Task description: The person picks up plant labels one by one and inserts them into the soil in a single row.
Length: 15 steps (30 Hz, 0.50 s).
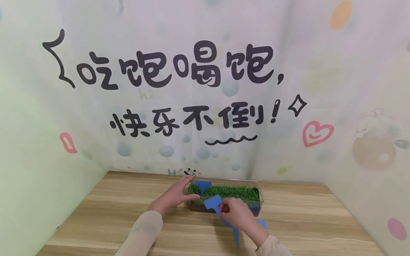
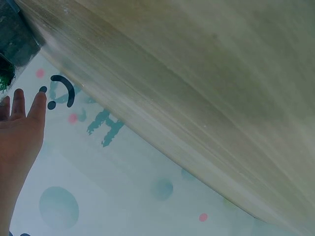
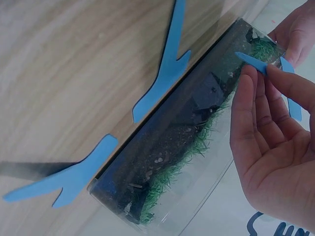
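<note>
A clear rectangular box (image 1: 226,208) filled with dark soil and green grass (image 1: 237,192) sits on the table. At its left end is my left hand (image 1: 174,193), thumb and fingers spread and fairly straight; the left wrist view catches this hand (image 2: 22,132) beside the box (image 2: 19,34). My right hand (image 1: 236,212) pinches a blue T-shaped plant label (image 1: 213,202) in front of the box. From the right wrist, the label (image 3: 253,63) shows between thumb and fingertips of that hand (image 3: 275,132). Another blue plant label (image 1: 203,185) stands upright in the grass on the left.
Two loose blue plant labels, one (image 3: 165,73) farther along the box and another (image 3: 86,169) near its corner, lie on the wooden table (image 1: 307,220). A printed fabric wall (image 1: 192,153) rises behind the box, with side walls left and right.
</note>
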Each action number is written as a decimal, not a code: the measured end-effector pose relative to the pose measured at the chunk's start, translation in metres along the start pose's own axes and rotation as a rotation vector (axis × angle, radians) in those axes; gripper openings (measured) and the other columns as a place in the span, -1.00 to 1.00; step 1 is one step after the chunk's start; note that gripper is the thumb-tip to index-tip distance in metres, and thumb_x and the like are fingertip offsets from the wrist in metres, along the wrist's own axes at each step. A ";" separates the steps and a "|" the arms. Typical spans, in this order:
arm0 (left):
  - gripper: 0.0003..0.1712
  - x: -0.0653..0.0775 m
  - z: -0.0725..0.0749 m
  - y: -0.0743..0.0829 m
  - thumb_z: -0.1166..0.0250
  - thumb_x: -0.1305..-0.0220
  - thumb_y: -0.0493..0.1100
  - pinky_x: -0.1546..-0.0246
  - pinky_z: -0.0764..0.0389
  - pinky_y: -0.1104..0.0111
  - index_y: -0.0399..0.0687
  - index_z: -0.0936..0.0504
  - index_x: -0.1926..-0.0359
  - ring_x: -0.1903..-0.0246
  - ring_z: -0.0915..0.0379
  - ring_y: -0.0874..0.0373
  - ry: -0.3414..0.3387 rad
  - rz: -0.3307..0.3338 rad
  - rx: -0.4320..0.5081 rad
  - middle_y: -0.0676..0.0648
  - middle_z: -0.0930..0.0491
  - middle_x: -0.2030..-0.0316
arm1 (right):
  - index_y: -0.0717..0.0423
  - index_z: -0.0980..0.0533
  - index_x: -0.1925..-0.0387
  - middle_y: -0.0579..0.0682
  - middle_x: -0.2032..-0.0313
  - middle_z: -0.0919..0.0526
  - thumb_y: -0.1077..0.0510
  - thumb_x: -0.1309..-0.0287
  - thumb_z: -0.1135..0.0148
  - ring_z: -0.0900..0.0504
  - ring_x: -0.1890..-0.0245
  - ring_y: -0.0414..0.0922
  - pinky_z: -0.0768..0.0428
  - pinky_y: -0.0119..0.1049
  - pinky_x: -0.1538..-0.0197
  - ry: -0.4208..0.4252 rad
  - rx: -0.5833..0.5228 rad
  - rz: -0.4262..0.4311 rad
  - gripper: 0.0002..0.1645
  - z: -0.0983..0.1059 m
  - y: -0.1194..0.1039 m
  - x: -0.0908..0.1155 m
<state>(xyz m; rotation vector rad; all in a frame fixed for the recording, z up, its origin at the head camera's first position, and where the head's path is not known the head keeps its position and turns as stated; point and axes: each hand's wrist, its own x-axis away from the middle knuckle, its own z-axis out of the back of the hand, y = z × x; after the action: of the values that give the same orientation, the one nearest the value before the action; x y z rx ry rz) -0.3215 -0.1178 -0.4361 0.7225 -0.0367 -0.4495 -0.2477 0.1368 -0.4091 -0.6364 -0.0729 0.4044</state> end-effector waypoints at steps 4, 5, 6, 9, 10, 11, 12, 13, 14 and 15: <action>-0.01 0.000 0.000 0.000 -0.36 -0.26 0.20 -0.37 -0.27 -0.21 -0.03 -0.14 -0.55 -0.47 -0.12 -0.25 0.003 0.006 -0.002 -0.20 -0.11 -0.53 | 0.03 -0.55 0.44 -0.17 0.52 -0.56 0.26 -0.12 -0.40 -0.46 0.53 -0.28 -0.41 -0.39 0.48 0.029 -0.002 0.016 -0.85 0.001 0.001 -0.002; -0.02 0.000 0.000 0.000 -0.36 -0.26 0.20 -0.37 -0.27 -0.21 -0.02 -0.14 -0.55 -0.47 -0.12 -0.24 0.005 0.007 -0.002 -0.20 -0.11 -0.53 | 0.03 -0.55 0.43 -0.16 0.52 -0.56 0.26 -0.12 -0.39 -0.46 0.53 -0.28 -0.41 -0.39 0.48 0.035 -0.004 0.021 -0.85 0.001 0.001 -0.003; -0.01 0.000 0.000 0.000 -0.36 -0.25 0.21 -0.37 -0.27 -0.22 -0.01 -0.15 -0.55 -0.47 -0.13 -0.24 0.006 0.008 -0.001 -0.20 -0.11 -0.53 | 0.04 -0.55 0.43 -0.16 0.52 -0.56 0.26 -0.13 -0.39 -0.46 0.54 -0.28 -0.41 -0.39 0.49 0.040 -0.006 0.023 -0.85 0.001 0.001 -0.003; -0.01 0.000 0.000 -0.001 -0.36 -0.24 0.21 -0.37 -0.26 -0.22 0.00 -0.15 -0.55 -0.47 -0.13 -0.24 0.009 0.004 0.002 -0.20 -0.12 -0.53 | 0.05 -0.55 0.42 -0.15 0.52 -0.56 0.27 -0.14 -0.38 -0.48 0.55 -0.28 -0.42 -0.40 0.50 0.048 -0.014 0.030 -0.86 0.002 0.001 -0.004; -0.01 0.000 0.000 -0.001 -0.36 -0.24 0.21 -0.38 -0.26 -0.22 0.01 -0.15 -0.55 -0.47 -0.13 -0.24 0.009 0.004 0.002 -0.20 -0.12 -0.53 | 0.05 -0.55 0.41 -0.15 0.52 -0.57 0.27 -0.14 -0.38 -0.48 0.54 -0.28 -0.43 -0.40 0.49 0.052 -0.015 0.032 -0.87 0.002 0.000 -0.004; -0.02 0.000 0.000 -0.001 -0.37 -0.24 0.21 -0.38 -0.26 -0.22 0.01 -0.16 -0.55 -0.47 -0.12 -0.24 0.009 0.004 0.003 -0.20 -0.12 -0.53 | 0.06 -0.55 0.41 -0.15 0.51 -0.57 0.27 -0.14 -0.37 -0.49 0.54 -0.27 -0.43 -0.40 0.49 0.052 -0.018 0.032 -0.87 0.002 0.000 -0.004; -0.02 0.000 -0.001 -0.001 -0.37 -0.24 0.21 -0.38 -0.26 -0.22 0.01 -0.16 -0.55 -0.47 -0.12 -0.24 0.009 0.005 0.004 -0.19 -0.13 -0.52 | 0.06 -0.55 0.40 -0.15 0.51 -0.57 0.27 -0.14 -0.37 -0.49 0.53 -0.27 -0.43 -0.39 0.49 0.053 -0.019 0.030 -0.87 0.003 0.000 -0.005; -0.02 -0.001 -0.001 -0.002 -0.37 -0.24 0.21 -0.38 -0.26 -0.21 0.01 -0.16 -0.55 -0.47 -0.12 -0.23 0.009 0.006 0.003 -0.19 -0.13 -0.52 | 0.06 -0.55 0.39 -0.15 0.50 -0.57 0.27 -0.15 -0.37 -0.49 0.52 -0.27 -0.44 -0.39 0.48 0.055 -0.020 0.031 -0.88 0.003 0.000 -0.005; -0.02 -0.001 -0.001 -0.002 -0.37 -0.24 0.21 -0.38 -0.26 -0.21 0.01 -0.16 -0.55 -0.47 -0.13 -0.23 0.009 0.006 0.002 -0.18 -0.13 -0.52 | 0.06 -0.55 0.39 -0.14 0.49 -0.58 0.27 -0.15 -0.37 -0.49 0.52 -0.27 -0.44 -0.39 0.48 0.057 -0.022 0.031 -0.88 0.003 0.001 -0.005; -0.02 -0.001 -0.001 -0.002 -0.37 -0.24 0.21 -0.37 -0.27 -0.21 0.01 -0.16 -0.55 -0.47 -0.13 -0.23 0.010 0.005 0.001 -0.18 -0.14 -0.52 | 0.06 -0.55 0.39 -0.14 0.49 -0.58 0.27 -0.14 -0.37 -0.49 0.51 -0.27 -0.44 -0.38 0.48 0.061 -0.019 0.031 -0.88 0.004 0.001 -0.005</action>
<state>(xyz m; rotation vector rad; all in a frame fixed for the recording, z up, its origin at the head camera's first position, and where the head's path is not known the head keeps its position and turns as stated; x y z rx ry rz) -0.3227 -0.1180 -0.4379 0.7255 -0.0298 -0.4411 -0.2536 0.1374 -0.4063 -0.6693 -0.0088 0.4148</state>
